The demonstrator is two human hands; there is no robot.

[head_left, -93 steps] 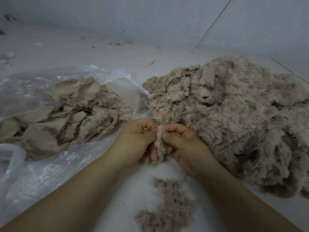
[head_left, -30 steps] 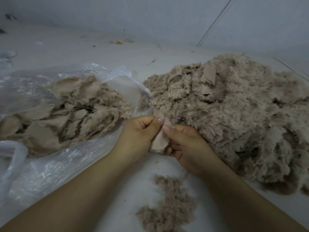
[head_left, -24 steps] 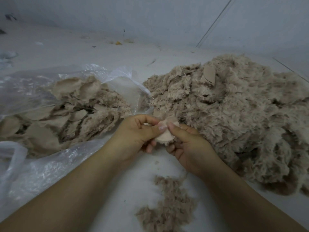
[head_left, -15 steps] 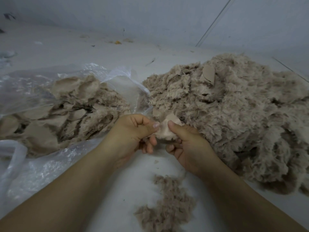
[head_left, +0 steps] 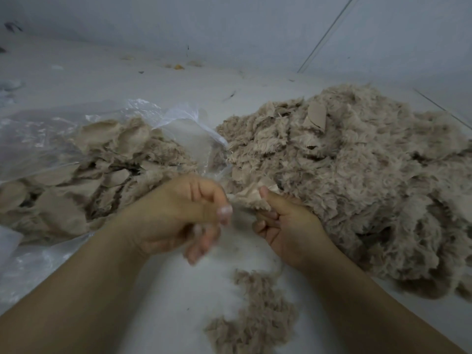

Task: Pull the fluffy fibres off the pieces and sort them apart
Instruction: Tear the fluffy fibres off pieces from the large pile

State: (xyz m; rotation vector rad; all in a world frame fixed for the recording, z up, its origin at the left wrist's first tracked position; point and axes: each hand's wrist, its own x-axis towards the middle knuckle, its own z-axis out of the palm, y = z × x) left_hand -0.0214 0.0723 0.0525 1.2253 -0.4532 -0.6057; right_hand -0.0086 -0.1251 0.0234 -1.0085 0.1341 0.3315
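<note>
Left hand (head_left: 189,213) blurred, seemingly curled; right hand (head_left: 286,226) pinching.

The left hand (head_left: 178,215) is motion-blurred, so its fingers' (head_left: 204,241) hold is unclear. At 3 o'clock the fluffy heap (head_left: 357,180) runs off frame; likewise the plastic bag (head_left: 38,139) at 9 o'clock.

Two bare forearms come in from the near edge, one on the left and one on the right, with no sleeve, watch, band or ring on either. The left hand (head_left: 178,215) is blurred; its thumbnail shows pale and glossy, perhaps polished, though the blur leaves that unsure. The right hand (head_left: 288,226) is sharper, with short plain nails on its thumb and curled fingers (head_left: 265,221).
</note>
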